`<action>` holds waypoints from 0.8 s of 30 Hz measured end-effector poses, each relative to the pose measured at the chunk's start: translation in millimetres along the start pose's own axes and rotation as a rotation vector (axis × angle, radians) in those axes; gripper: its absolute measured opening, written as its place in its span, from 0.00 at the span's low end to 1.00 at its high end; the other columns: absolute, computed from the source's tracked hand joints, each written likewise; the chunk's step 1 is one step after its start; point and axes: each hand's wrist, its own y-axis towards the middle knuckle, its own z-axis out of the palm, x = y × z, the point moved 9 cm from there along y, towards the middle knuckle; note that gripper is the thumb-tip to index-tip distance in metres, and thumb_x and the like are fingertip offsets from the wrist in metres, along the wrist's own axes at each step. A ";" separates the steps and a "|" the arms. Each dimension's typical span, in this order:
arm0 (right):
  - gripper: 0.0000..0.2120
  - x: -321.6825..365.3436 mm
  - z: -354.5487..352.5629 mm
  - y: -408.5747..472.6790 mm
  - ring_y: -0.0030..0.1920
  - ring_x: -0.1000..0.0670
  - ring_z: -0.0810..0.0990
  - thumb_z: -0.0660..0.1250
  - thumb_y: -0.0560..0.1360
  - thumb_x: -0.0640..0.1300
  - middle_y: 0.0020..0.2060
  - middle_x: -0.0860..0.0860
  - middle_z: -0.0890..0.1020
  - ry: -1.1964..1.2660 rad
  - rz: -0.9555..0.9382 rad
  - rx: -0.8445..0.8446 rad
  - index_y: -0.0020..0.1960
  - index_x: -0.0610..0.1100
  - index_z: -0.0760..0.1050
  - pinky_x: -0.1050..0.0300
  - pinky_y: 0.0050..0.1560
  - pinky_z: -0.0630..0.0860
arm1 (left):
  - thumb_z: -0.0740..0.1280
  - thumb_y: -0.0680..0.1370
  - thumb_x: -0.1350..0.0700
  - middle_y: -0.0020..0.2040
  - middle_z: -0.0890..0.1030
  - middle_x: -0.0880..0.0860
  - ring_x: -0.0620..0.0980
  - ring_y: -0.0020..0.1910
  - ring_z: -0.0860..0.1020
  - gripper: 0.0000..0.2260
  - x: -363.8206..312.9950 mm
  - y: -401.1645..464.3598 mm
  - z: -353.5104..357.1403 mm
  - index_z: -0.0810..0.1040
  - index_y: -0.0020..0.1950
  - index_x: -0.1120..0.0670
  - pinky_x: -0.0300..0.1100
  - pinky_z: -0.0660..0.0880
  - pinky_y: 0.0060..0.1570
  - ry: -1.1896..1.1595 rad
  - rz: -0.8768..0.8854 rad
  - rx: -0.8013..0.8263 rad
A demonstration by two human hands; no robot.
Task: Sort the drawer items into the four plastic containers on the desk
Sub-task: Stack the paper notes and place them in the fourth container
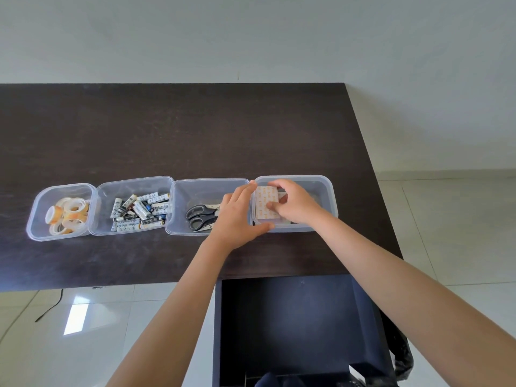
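Both hands work at the rightmost container (326,188): the right hand (296,203) has its grip pinched on a flat white pad stack (265,203) printed with pale orange marks, held inside the box, while the left hand (237,216) lies with straight fingers against the box's left wall, thumb along its front rim — a released grip, only bracing.

Largest in view is the tabletop (181,129), one dark brown slab with a faint wood grain and a square corner at the right. Below its front edge one open drawer (296,317) shows a dark, smooth, boxy interior.

Four clear plastic containers stand in a row near the front edge, side by side and touching, each rectangular with rounded corners and thin glossy walls. One pair of scissors (201,216) — black looped handles, metal blades — lies in the third container (206,185), just beside the left hand. The second container (134,185) holds a loose heap of cylindrical batteries (142,210), too jumbled to count exactly, well over a dozen, mostly white-jacketed with a few dark ones. The leftmost container (64,191) holds small rolls of clear tape (68,216) on orange-tinted cores, around eight, piled together.
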 end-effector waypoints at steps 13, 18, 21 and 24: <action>0.18 -7.5 -19.1 -2.6 0.65 0.51 0.72 0.64 0.78 0.43 0.66 0.52 0.74 0.016 -0.012 -0.047 0.67 0.48 0.70 0.58 0.59 0.71 | 0.75 0.68 0.44 0.72 0.64 0.47 0.49 0.67 0.62 0.40 3.5 0.8 2.0 0.57 0.74 0.47 0.52 0.66 0.67 0.009 -0.034 0.016; 0.16 -21.7 -8.6 2.4 0.65 0.49 0.73 0.56 0.81 0.39 0.65 0.50 0.76 0.023 0.072 0.053 0.67 0.46 0.71 0.59 0.58 0.71 | 0.75 0.68 0.44 0.72 0.64 0.46 0.49 0.67 0.62 0.40 3.6 0.9 2.6 0.57 0.74 0.47 0.53 0.66 0.67 0.006 -0.043 0.024; 0.15 -23.4 -0.2 7.7 0.63 0.50 0.75 0.56 0.80 0.38 0.62 0.51 0.77 0.057 0.094 0.106 0.65 0.47 0.73 0.57 0.59 0.73 | 0.75 0.68 0.44 0.72 0.64 0.47 0.49 0.67 0.62 0.40 2.4 0.3 1.8 0.57 0.74 0.47 0.53 0.66 0.67 0.013 -0.037 0.024; 0.15 -24.0 2.1 9.3 0.62 0.51 0.75 0.56 0.80 0.38 0.62 0.51 0.77 0.059 0.106 0.129 0.64 0.47 0.73 0.57 0.59 0.73 | 0.75 0.68 0.44 0.72 0.64 0.47 0.50 0.67 0.62 0.40 2.7 0.2 1.3 0.57 0.74 0.47 0.54 0.66 0.67 0.022 -0.038 0.027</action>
